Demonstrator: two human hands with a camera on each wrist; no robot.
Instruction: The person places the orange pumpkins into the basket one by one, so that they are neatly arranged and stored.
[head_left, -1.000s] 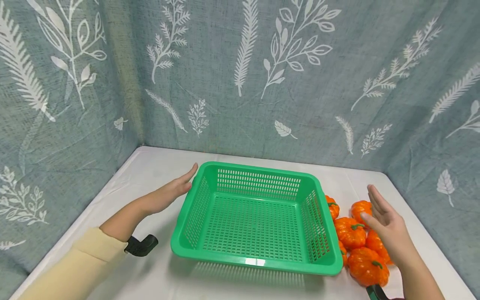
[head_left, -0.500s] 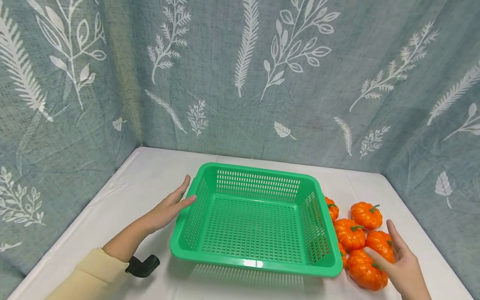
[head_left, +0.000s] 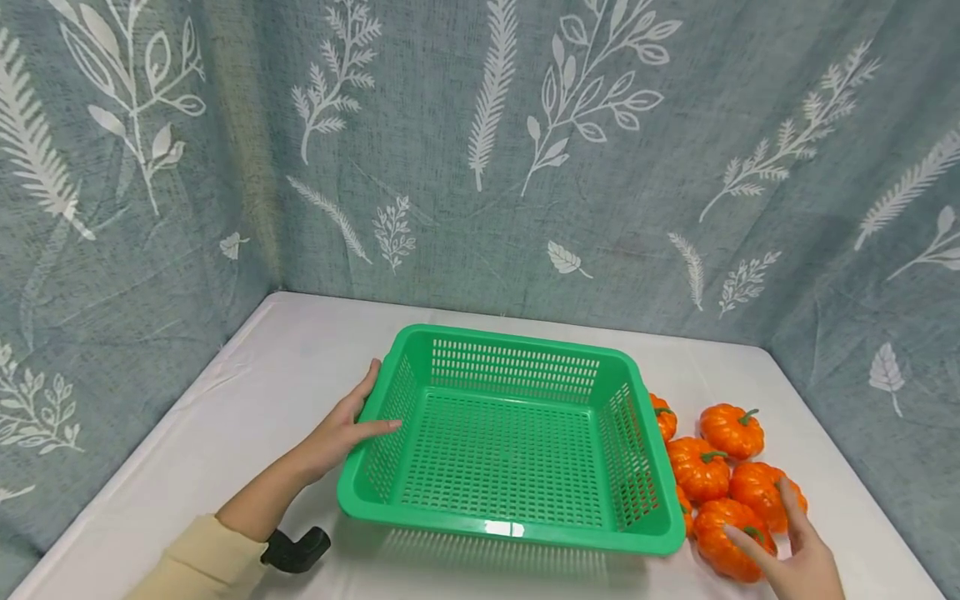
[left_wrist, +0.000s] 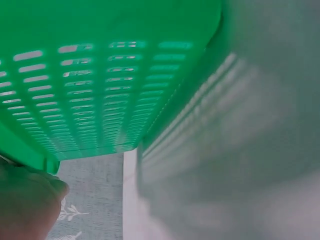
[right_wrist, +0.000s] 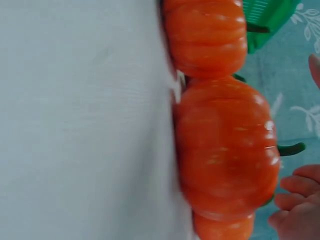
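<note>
A green plastic basket (head_left: 570, 538) with slotted walls and nothing inside sits mid-table. My left hand (head_left: 337, 437) holds its left rim, thumb over the inner side and fingers outside; the left wrist view shows the hand (left_wrist: 30, 202) up under the rim beside the slotted wall (left_wrist: 80, 85). Right of the basket lie several orange toy pumpkins with green stems. My right hand (head_left: 806, 558) hovers at the frontmost pumpkin (head_left: 723, 542), thumb and fingers spread around its near right side. In the right wrist view, a gap shows between the fingers (right_wrist: 300, 187) and the large pumpkin (right_wrist: 225, 150).
Other pumpkins crowd behind: one at the right (head_left: 757, 492), one farther back (head_left: 731, 431), one next to the basket wall (head_left: 697, 469). A white cloth (head_left: 315, 333) covers the table. Patterned blue-grey curtains (head_left: 450, 250) enclose the back and sides. A black mount (head_left: 296, 550) juts from the left wrist.
My left hand has come down from beside the basket onto its left rim, the thumb now over it. My right hand has dropped toward the front pumpkin, uncovering the pumpkins behind. The basket has barely shifted.
</note>
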